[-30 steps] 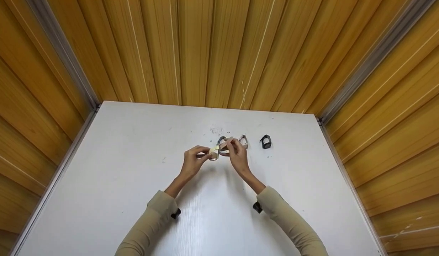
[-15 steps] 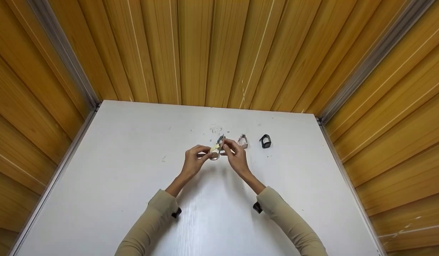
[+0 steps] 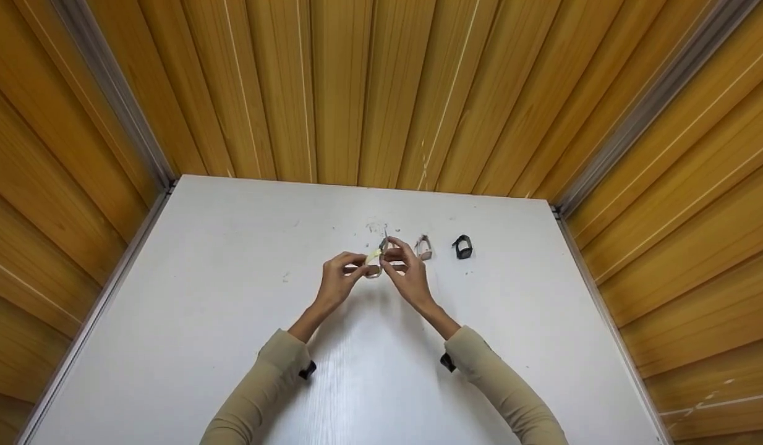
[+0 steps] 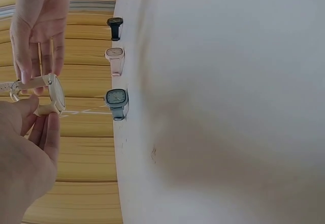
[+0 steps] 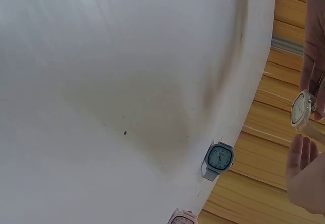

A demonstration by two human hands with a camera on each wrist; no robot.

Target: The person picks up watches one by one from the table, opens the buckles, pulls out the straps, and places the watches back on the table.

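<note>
Over the table (image 3: 171,321), hands (image 3: 339,279) (image 3: 410,273) pinch a cream watch (image 4: 57,93).

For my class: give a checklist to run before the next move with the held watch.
1. Cream, rounded-case wristwatch gripped by the left hand: ok.
2. Right hand on its beige strap: ok.
3. Strap fastened: cannot tell; partly covered.
4. One hand free: not ok; both occupied.
5. Blue-grey square wristwatch, pink square wristwatch and black rectangular wristwatch on the white table, apart from the hands: ok.
</note>
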